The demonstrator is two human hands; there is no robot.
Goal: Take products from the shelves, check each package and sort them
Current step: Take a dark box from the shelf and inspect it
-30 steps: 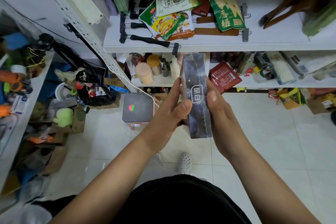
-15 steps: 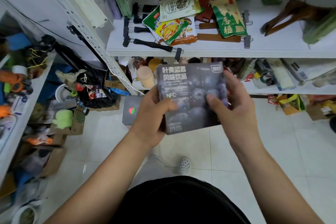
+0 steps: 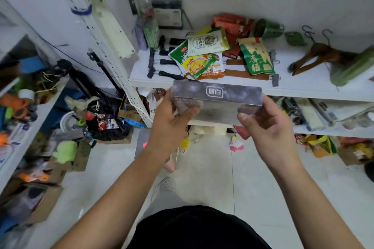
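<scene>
A dark grey drink carton box (image 3: 216,99) with a white logo on its narrow upper side is held crosswise in front of the white shelf (image 3: 303,85). My left hand (image 3: 172,119) grips its left end with the thumb on the near face. My right hand (image 3: 267,125) grips its right end the same way. On the shelf behind lie several snack pouches: a yellow-green one (image 3: 202,64), a white one (image 3: 206,43) and a green-beige one (image 3: 256,56).
Wooden hangers (image 3: 321,56) and a green tin (image 3: 268,28) lie on the same shelf. A lower shelf (image 3: 332,131) holds more packages. Clutter covers the floor at left, with a black bag (image 3: 105,119) and a green plush toy (image 3: 64,150). White floor tiles (image 3: 212,172) lie under my hands.
The box was turned from standing on end, through showing its broad printed face, to lying crosswise with a narrow side up. Both hands shifted to its ends and the view rose toward the shelf.
</scene>
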